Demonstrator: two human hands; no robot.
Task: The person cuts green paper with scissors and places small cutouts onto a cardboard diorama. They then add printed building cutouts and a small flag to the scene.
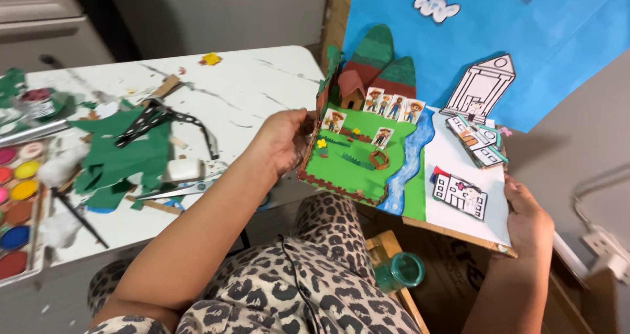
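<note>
Cardboard forms the base of a hand-made diorama board, which carries a green paper field, a blue paper river, small paper figures and cut-out houses, with a blue sky backdrop standing behind it. The board sits above the person's lap, tilted toward the camera. The left hand grips the board's left edge, fingers curled closed around the cardboard. The right hand supports the board's lower right corner, thumb side against the edge; the fingers lie under the board, hidden.

A white table stands to the left, just beside the board. On it lie green paper scraps, a black-and-white patterned strap, a tray of round watercolour paints and a thin black paintbrush. A teal glass jar rests on a wooden piece below the board.
</note>
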